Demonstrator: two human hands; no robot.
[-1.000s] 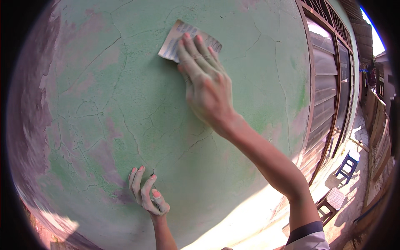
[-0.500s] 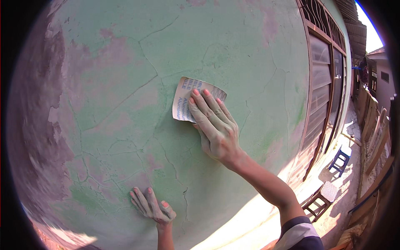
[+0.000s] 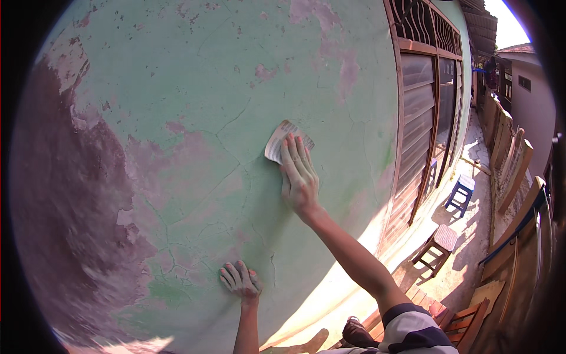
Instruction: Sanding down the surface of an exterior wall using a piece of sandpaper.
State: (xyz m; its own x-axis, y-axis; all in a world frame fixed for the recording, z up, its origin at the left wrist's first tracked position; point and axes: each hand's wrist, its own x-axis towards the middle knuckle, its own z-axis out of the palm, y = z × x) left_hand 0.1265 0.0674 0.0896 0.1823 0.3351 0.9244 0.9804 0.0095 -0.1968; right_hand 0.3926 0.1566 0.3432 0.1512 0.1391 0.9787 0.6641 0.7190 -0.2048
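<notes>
While the right hand [image 3: 300, 183] lies flat with its fingers stretched out, it presses a sheet of sandpaper [image 3: 277, 141] against the pale green wall [image 3: 177, 106], near the middle of the view. The fingers cover the sheet's lower right part; its left side and top corner show beyond them, the left edge looking slightly bowed. The face toward the wall is hidden, and the marks on the back are too faint to make out. Whether the thumb touches the sheet's lower edge, I cannot tell.

Lower and to the left, the left hand [image 3: 242, 282] is open and holds nothing visible, its fingers spread and a little bent at the wall; its palm is out of sight, so how much of it touches is unclear. Pale dust coats both hands. Cracks and mauve patches break up the paint around them, and at the far left a large dark bare area [image 3: 71, 236] blurs into the black rim.

On the right, the louvred window [image 3: 415, 112] recedes steeply. Beyond it stand a blue stool [image 3: 461, 194] and a brown stool [image 3: 443, 237]. The striped sleeve [image 3: 413, 330] is cut off by the lower edge, as is a slatted wooden piece [image 3: 466, 324], perhaps a chair. A dark shape [image 3: 357, 333] beside the sleeve is hard to identify.
</notes>
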